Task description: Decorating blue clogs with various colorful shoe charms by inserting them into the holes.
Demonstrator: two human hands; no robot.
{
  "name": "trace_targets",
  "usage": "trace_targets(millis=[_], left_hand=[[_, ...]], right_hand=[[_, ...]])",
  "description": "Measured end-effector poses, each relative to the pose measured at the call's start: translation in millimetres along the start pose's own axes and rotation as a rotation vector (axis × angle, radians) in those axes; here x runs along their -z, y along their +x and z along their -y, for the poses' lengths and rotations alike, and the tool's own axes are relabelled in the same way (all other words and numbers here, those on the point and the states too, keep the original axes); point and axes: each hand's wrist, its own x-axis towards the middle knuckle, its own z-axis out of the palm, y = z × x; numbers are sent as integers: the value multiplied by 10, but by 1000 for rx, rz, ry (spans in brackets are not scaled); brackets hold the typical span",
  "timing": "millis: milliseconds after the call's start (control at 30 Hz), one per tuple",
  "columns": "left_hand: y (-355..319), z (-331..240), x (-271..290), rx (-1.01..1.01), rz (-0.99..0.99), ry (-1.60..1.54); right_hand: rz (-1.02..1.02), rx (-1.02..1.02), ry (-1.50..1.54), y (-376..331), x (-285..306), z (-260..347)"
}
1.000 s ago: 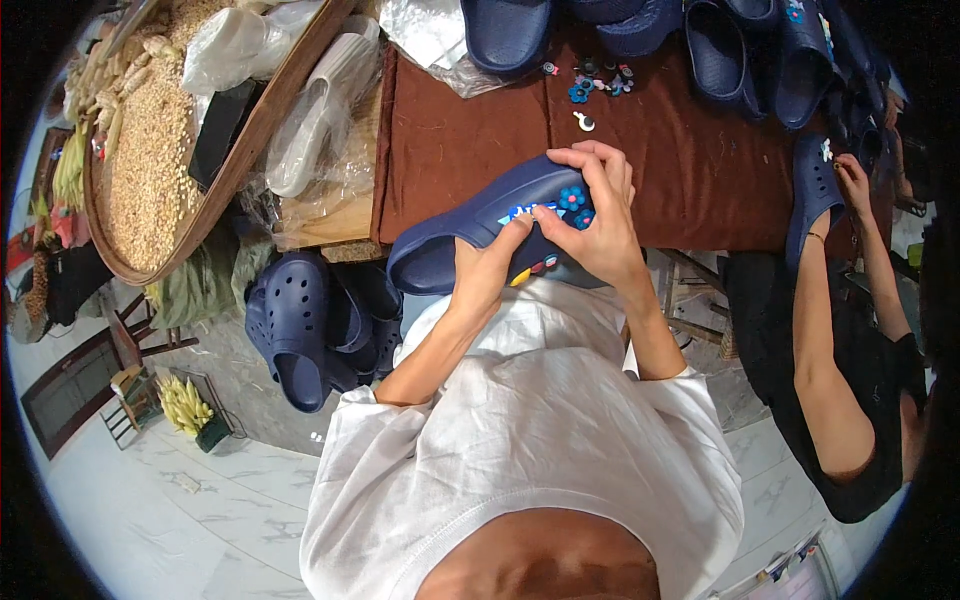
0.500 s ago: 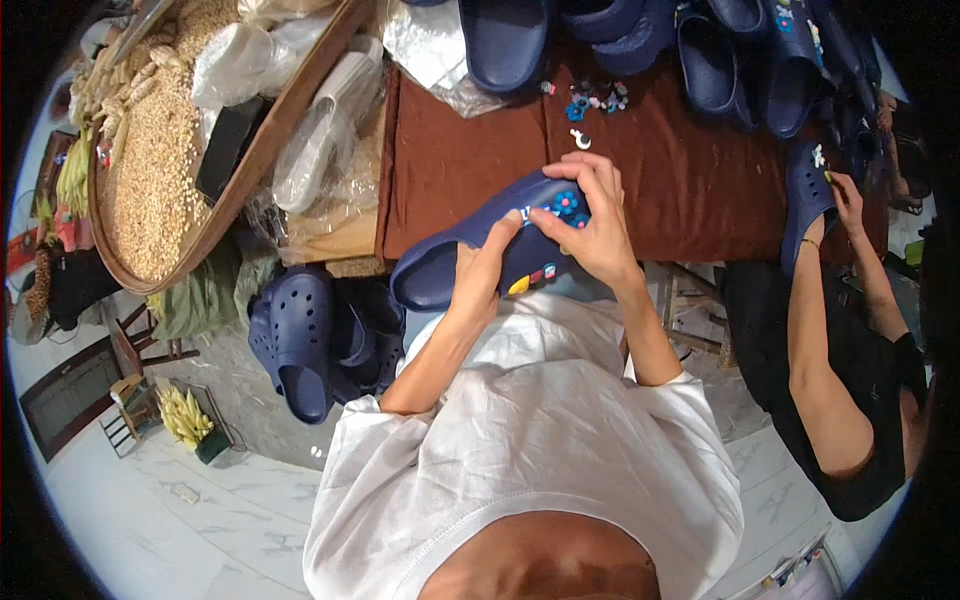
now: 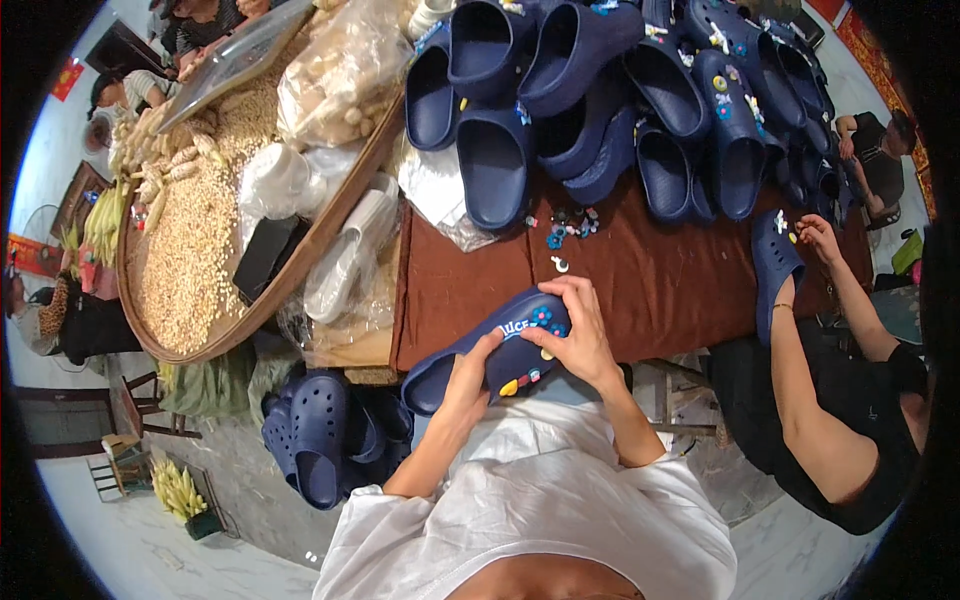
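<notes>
A navy blue clog [image 3: 430,382] is held at the table's front edge, its heel opening toward the left. My left hand [image 3: 467,378] is closed round its near side, the thumb beside a white lettering charm [image 3: 516,328]. From the right, my right hand [image 3: 583,335] grips the toe end, fingers over the far side and thumb on top. Blue flower charms [image 3: 542,315] sit by the right fingers, and a yellow charm [image 3: 510,387] is on the near side. Beyond the clog, a black-and-white charm [image 3: 559,264] and several loose charms [image 3: 572,228] lie on the brown cloth [image 3: 660,290].
Navy clogs [image 3: 495,175] are piled along the back; more clogs [image 3: 320,440] hang low at left. A large tray of corn kernels [image 3: 185,290] and a plastic-wrapped white clog [image 3: 350,255] stand left. At right a co-worker's arm [image 3: 815,410] reaches into another clog [image 3: 778,255].
The view has tilted up, so the table sits lower and more of the room shows. Both my hands stay on the clog; more of the lettering charm is uncovered. The co-worker's fingers have lifted from their clog.
</notes>
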Motion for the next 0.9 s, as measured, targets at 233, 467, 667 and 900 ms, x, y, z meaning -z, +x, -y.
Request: trace_targets(millis=[233,467,667,900], left_hand=[[-139,-362,-191,105,61,-190],[-68,-642,-441,9,270,-439],[-87,-755,-731,51,284,-593],[-150,-855,-775,-126,444,-746]], right_hand=[[-249,13,141,-4,-85,32],[-28,-252,567,-461,-325,136],[119,-220,625,-503,-628,155],[44,-127,383,-161,-362,107]])
